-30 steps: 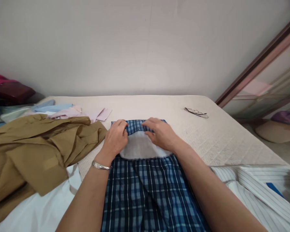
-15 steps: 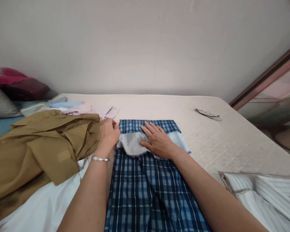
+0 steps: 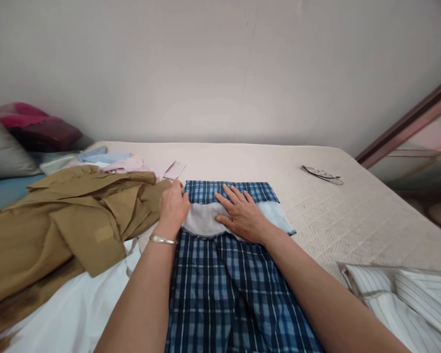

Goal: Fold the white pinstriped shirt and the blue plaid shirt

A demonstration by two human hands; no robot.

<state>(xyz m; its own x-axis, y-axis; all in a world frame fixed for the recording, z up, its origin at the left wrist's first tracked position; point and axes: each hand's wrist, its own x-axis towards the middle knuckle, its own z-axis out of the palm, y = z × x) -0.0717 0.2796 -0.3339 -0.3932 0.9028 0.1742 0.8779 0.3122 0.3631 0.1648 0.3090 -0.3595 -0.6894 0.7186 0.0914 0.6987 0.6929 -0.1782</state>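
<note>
A blue plaid garment point(image 3: 206, 284) lies lengthwise in front of me, with a plaid band at its far end and a strip of pale lining point(image 3: 275, 215) showing below that band. My left hand point(image 3: 174, 206), a silver bangle on its wrist, has its fingers curled closed at the garment's far left edge. The fingertips are partly hidden there. My right hand point(image 3: 242, 213) lies flat across the band and lining, fingers spread.
A heap of brown clothing point(image 3: 73, 215) lies on the left over a white cloth point(image 3: 84, 299). Glasses point(image 3: 321, 175) rest on the pale mattress point(image 3: 316, 215) at the right. A striped, folded garment point(image 3: 400, 294) is near right. Behind the bed stands a wall point(image 3: 220, 73).
My left hand has shifted slightly along the garment's left edge, and the lining beside it lies smoother. My right hand stays on the garment. The whole view has shifted slightly.
</note>
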